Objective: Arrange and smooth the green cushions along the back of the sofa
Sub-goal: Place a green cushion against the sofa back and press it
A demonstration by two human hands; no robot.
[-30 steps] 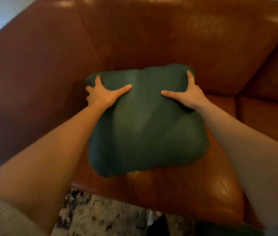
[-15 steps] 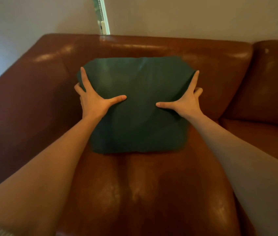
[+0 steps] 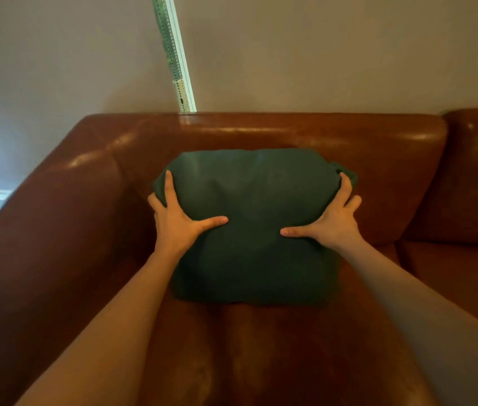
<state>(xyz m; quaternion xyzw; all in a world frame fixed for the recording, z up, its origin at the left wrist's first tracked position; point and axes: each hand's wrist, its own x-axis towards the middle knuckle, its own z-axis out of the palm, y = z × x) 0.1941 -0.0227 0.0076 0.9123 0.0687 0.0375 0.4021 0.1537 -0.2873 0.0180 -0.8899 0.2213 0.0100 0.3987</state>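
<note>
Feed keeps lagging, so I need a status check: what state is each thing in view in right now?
Sofa: bears one cushion.
Cushion: upright on its seat, against its back, dented at both sides.
Left hand: fingers spread, pressing the cushion's left side.
Right hand: fingers spread, pressing its right side.

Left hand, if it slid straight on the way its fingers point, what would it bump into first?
The left hand presses the green cushion, so it would first slide along its left edge. Past the top corner, the brown sofa backrest looks next, though depth is hard to judge.
</note>
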